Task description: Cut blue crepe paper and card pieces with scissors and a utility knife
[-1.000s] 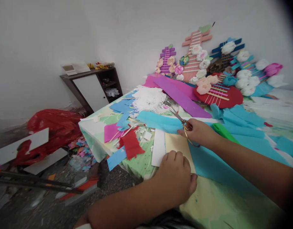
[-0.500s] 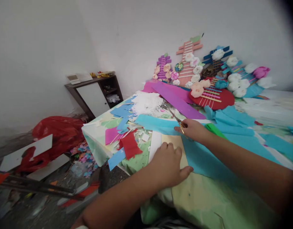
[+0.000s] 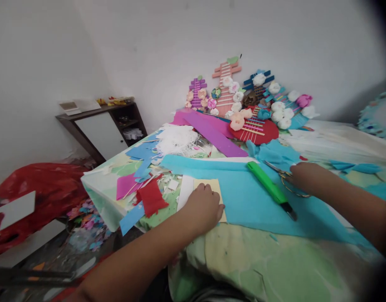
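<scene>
My left hand (image 3: pixel 203 207) is closed, its bent fingers on a pale yellow card (image 3: pixel 222 213) and its thumb by the card's right edge. The card lies over the left part of a wide light blue crepe sheet (image 3: pixel 249 197). Over the sheet's right part, my right hand (image 3: pixel 306 178) is closed at the gold handles of a pair of scissors (image 3: pixel 283 175), whose blades point left. Between the hands a green utility knife (image 3: pixel 268 184) lies on the blue sheet, its dark tip toward the front.
White shredded paper (image 3: pixel 175 140), purple strips (image 3: pixel 214 136) and a red piece (image 3: pixel 151 196) lie on the table's left half. Decorated stick crafts (image 3: pixel 226 94) stand against the wall. A cabinet (image 3: pixel 100 132) and red plastic (image 3: pixel 45 184) are at the left.
My right hand has moved right with the scissors, uncovering the green knife. My left hand stays at the yellow card, its thumb now closer in. The view has turned right.
</scene>
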The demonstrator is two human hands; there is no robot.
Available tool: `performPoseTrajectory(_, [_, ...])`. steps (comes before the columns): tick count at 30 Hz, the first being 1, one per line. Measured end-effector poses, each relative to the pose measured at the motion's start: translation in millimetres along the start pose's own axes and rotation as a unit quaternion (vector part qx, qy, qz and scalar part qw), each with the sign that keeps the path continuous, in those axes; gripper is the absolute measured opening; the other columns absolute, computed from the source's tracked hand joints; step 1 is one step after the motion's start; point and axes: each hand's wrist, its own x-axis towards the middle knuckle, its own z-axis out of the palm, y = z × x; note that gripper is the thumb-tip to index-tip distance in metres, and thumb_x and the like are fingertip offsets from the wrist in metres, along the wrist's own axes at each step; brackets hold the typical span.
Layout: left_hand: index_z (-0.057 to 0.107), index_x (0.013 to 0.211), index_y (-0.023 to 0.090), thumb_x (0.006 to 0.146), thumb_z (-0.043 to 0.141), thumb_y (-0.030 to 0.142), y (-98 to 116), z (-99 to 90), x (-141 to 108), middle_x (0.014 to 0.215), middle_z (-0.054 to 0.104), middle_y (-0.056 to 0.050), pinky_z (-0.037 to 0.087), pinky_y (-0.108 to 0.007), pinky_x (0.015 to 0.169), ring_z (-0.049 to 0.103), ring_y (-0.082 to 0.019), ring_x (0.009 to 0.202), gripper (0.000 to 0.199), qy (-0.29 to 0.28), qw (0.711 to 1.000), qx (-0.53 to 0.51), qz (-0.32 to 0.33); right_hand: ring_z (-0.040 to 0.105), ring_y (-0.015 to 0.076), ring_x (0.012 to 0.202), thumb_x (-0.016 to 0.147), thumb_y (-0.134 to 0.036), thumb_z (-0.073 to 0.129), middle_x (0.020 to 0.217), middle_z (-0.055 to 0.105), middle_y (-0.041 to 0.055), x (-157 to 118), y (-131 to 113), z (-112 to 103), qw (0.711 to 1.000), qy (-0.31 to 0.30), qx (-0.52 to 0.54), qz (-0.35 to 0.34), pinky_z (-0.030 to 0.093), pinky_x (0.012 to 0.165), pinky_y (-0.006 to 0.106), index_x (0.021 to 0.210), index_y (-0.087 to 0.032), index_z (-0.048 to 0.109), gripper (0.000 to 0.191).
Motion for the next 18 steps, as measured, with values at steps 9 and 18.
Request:
performPoseTrajectory(9, [0.052, 0.102, 0.009, 0.084, 0.034, 0.034, 2.5, 17.6, -5.3, 0.091, 0.054, -0.015, 0.037, -0.037, 0.076, 0.047, -0.026, 0.089, 0.036, 0.036, 0.999, 0.003, -0.012, 0.052, 0.0207, 0.056, 0.058, -0.055, 0.055, 0.059, 0.057, 0.0091, 3.5, -36.6, 2.5, 0.973, -0.198, 0.111, -0.030, 0.034, 0.053, 0.033, 0.053, -0.016, 0.053, 0.039])
performPoseTrajectory(18, [0.042, 0.119, 0.006, 0.083, 0.030, 0.036, 1.5, 23.9, -5.8, 0.113, 0.048, -0.023, 0.034, -0.040, 0.083, 0.044, -0.031, 0.103, 0.049, 0.030, 0.999, -0.020, -0.017, 0.056, 0.0146, 0.061, 0.061, -0.029, 0.060, 0.063, 0.057, 0.0001, 8.9, -70.9, -41.5, 0.679, -0.058, 0.731, -0.039, 0.042, 0.052, 0.027, 0.074, -0.021, 0.055, 0.016])
